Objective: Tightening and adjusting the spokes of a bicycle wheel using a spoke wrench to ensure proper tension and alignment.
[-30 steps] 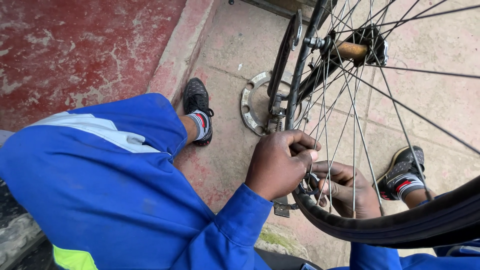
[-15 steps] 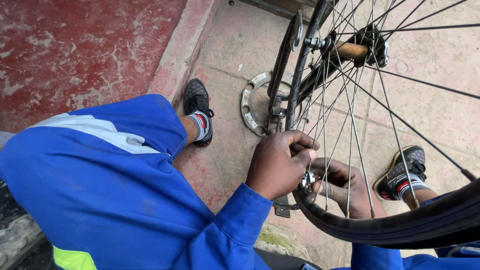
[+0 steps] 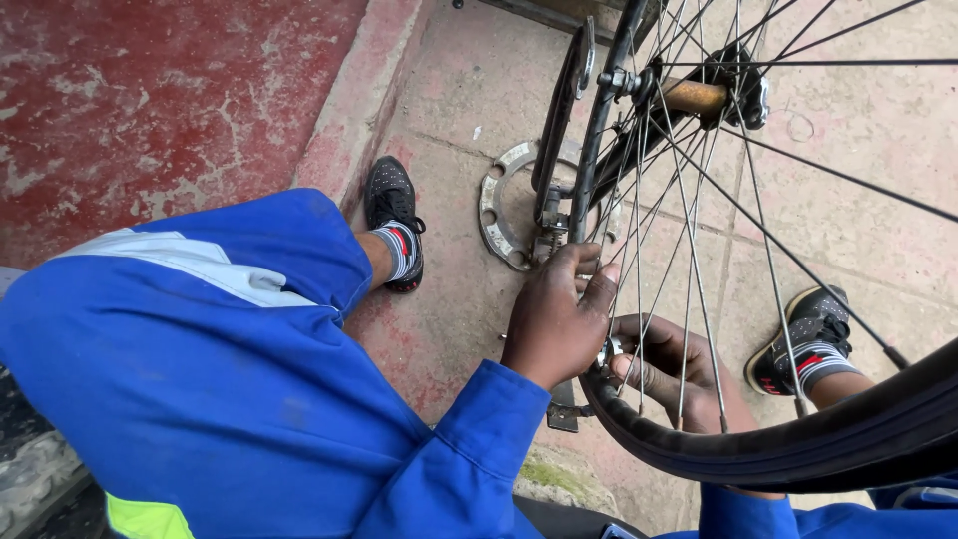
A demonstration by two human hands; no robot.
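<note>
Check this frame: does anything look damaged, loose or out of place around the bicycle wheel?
One thing stands out: a flat round metal ring with notched edge lies loose on the paving, behind the spoked bicycle wheel with black tyre. The red-painted floor is worn and flaking. Both hands, left and right, work at the rim.

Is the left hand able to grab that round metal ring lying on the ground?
Probably yes. The metal ring lies on the paving just beyond the left hand, with only the bike's dark frame bar partly over it.

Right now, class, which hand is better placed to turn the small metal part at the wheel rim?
Probably the right hand: its fingers already pinch that part behind the spokes. The left hand rests above it.
</note>
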